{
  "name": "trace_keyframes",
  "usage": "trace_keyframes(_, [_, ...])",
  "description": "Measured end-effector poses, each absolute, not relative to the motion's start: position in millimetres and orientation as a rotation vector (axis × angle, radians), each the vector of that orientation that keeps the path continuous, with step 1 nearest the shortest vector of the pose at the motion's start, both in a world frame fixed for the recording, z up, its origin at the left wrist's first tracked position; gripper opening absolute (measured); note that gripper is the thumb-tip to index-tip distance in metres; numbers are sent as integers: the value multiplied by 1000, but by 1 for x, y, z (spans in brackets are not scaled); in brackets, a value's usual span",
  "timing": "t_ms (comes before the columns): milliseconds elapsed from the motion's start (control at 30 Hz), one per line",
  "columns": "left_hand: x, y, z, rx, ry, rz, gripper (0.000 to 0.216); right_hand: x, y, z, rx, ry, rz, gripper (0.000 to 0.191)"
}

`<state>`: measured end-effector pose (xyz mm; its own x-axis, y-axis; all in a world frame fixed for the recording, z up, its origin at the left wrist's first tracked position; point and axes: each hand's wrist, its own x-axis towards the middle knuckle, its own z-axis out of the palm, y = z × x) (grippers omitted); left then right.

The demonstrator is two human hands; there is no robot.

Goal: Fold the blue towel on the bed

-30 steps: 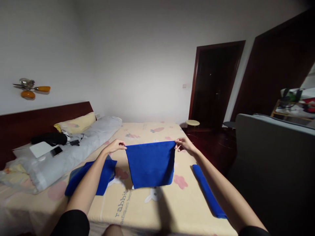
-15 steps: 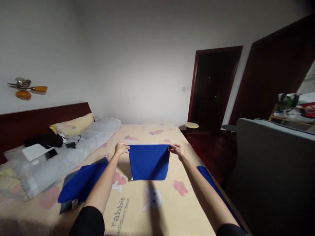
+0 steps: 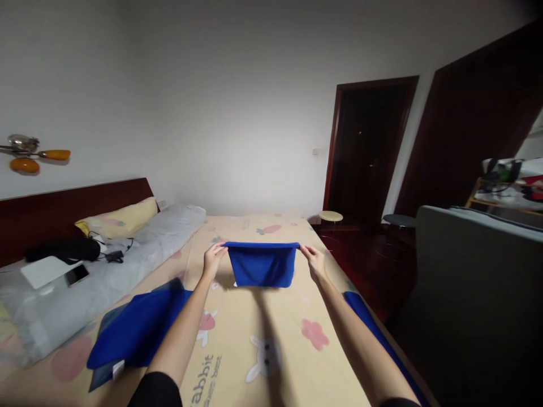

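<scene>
A blue cloth point(image 3: 263, 265) is stretched between my two hands above the bed, its lower part hanging down and swung away from me. My left hand point(image 3: 213, 259) pinches its upper left corner. The upper right corner is pinched by my right hand point(image 3: 313, 260). On the bed to the left lies a folded pile of blue fabric point(image 3: 136, 328) with a white tag, partly behind my left forearm. Another strip of blue fabric point(image 3: 373, 328) lies along the right bed edge, partly covered by my right forearm.
The patterned yellow bed sheet point(image 3: 237, 339) spreads below. A grey rolled quilt point(image 3: 144, 265) on the left bears a phone point(image 3: 77, 275), a black charger point(image 3: 114, 256) and a white flat object point(image 3: 48, 271). A round stool point(image 3: 330, 216) and a grey upright panel point(image 3: 470, 282) stand to the right.
The cloth has risen slightly and its lower edge has swung up and away, so it looks shorter. Both hands keep their corners and have moved a little to the right in view.
</scene>
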<state>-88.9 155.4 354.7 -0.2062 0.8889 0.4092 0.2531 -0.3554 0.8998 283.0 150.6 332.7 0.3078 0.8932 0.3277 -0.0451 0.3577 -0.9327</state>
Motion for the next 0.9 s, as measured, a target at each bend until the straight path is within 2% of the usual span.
trace_keyframes(100, [-94,124,310,1615,1424,1532,48,294,111,294,-1086,-1135,797,50])
trace_keyframes(233, [-100,53,222,1730,1551,1295,36,303,27,216,-1232,-1221,880,46])
trace_keyframes(367, [-101,-28,145,1842,1643,1041,27,301,-48,142,-1354,-1264,986,54])
trace_keyframes(467, [-102,-73,109,1925,1697,909,19,298,-82,104,-1423,-1275,1040,58])
trace_keyframes(633, [-106,-107,82,2257,1751,667,24,302,-106,77,-1488,-1303,1082,54])
trace_keyframes(900, [-103,-126,89,2401,1743,545,25,314,-120,67,-1456,-1490,1117,41])
